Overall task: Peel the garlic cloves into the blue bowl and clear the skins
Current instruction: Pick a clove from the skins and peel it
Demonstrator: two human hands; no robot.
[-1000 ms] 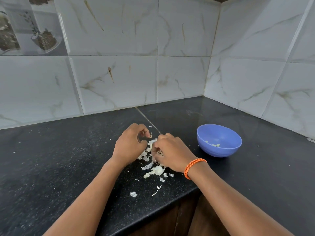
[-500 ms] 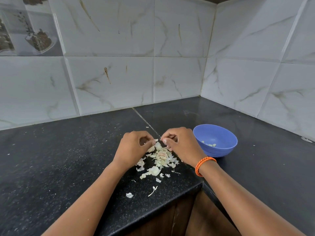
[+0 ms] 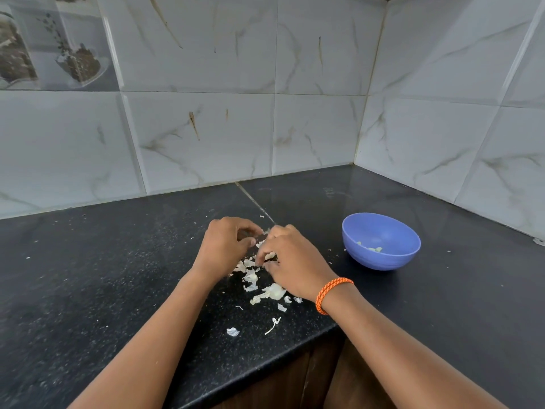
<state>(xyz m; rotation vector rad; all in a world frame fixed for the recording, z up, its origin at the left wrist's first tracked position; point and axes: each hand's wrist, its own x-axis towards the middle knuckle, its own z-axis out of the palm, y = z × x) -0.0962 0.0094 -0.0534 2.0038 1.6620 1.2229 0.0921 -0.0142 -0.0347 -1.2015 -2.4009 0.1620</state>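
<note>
Your left hand point(image 3: 225, 247) and right hand point(image 3: 290, 265) meet over the heap of pale, papery garlic skins point(image 3: 265, 290) on the black speckled stone surface point(image 3: 118, 276). Both have their fingers curled inward, fingertips nearly touching. A white scrap shows between them, but you cannot tell from here whether either grip is clamped on a clove or only on loose skin; the knuckles hide it.

The relation that matters lies to your right. The round blue plastic bowl point(image 3: 380, 255) stands near your right hand, on its far side from the left, apart from the skin heap, with a few pale peeled garlic cloves point(image 3: 370, 247) in its bottom. So your right hand is the nearer one for any drop: it probably need only swing outward over the rim, while your left would have to cross the heap.

Stray skin flakes point(image 3: 233, 331) lie toward the surface's front edge, still to be gathered.
</note>
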